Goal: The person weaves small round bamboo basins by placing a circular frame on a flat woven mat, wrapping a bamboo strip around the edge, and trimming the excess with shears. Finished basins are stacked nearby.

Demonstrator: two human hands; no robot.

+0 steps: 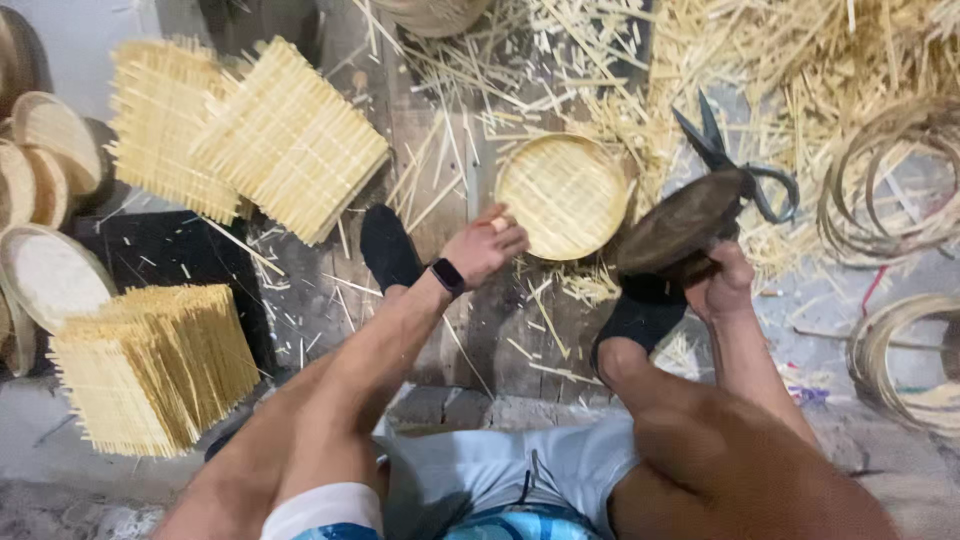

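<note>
Your left hand [485,245] rests fingers curled on the near-left rim of the round woven tray [563,196], likely steadying it flat on the planks. Your right hand [722,282] is clamped around a dark oval block [682,222] just right of the tray. Shears [735,165] lie beyond the block. Loose splints crowd the tray's far and right edges; the near-left side gives more room

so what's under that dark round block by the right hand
The block rests by the right hand, above a black-socked foot. Scissors lie partly behind it, blades and one loop showing. Whatever is beneath it is covered, besides straw scraps nearby.
</note>
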